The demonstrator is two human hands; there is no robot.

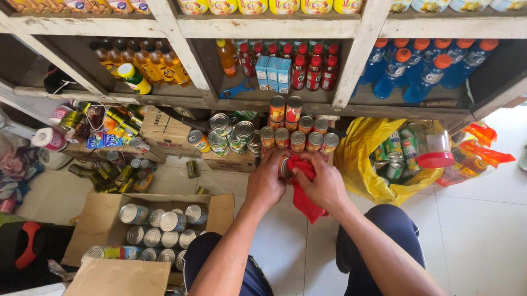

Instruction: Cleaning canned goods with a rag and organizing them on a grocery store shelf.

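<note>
White floor tiles (485,234) are being shown below wooden shelving (265,101) stocked with bottles and tins. At the far left, an open cardboard box (100,218) is being kept on the floor, and silver-topped cans (171,221) are being stored in it lying close together in rows. Moving rightward, a small can (284,166) is being gripped by the left hand (266,183), which is closed around its side, just in front of a row of red-labelled cans (298,140) being stood on the floor under the lowest shelf. Against that can a red cloth (302,188) is being pressed by the right hand (321,183), whose fingers are curled tight on the fabric. For the wiping to be done well, the can is probably best being held firmly and turned a little at a time while the cloth is being drawn over its top and around its rim, so that no side is being missed. Further right, a yellow plastic bag (361,152) is being left open, with green-labelled cans (396,157) being held inside it, and orange packets (476,151) are being kept beside it.
</note>
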